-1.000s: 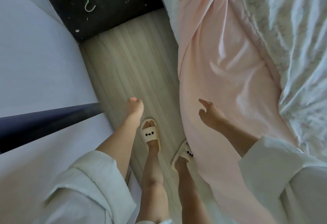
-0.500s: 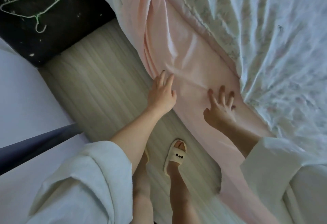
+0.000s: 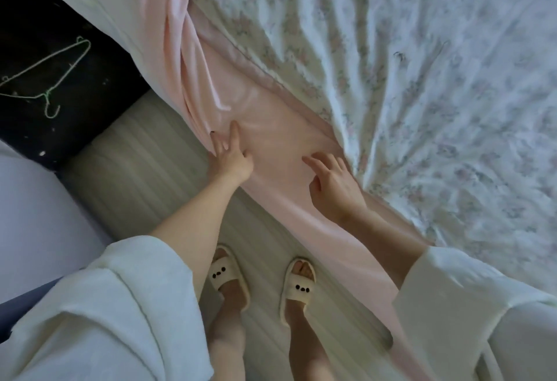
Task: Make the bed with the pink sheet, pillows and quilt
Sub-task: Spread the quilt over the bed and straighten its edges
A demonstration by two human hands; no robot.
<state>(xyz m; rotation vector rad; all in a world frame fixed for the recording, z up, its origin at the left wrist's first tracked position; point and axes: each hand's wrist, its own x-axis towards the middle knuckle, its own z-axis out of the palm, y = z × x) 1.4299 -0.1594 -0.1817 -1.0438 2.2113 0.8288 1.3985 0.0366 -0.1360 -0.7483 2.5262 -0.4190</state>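
Head view: the pink sheet (image 3: 271, 127) is draped over the bed's near edge, bunched into folds toward the upper left. The left hand (image 3: 230, 156) is laid on it right at that edge, fingers straight and slightly spread. The right hand (image 3: 333, 187) is held just beside the floral quilt (image 3: 422, 79), fingers loosely bent with the index extended, nothing pinched. A narrow strip of wood floor (image 3: 144, 187) is left between bed and wall, with two slippers (image 3: 227, 275) planted there.

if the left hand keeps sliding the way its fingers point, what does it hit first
Probably the bunched folds of the pink sheet just beyond the left hand, whose straight fingers already touch the sheet's smoother part; depth is hard to judge.
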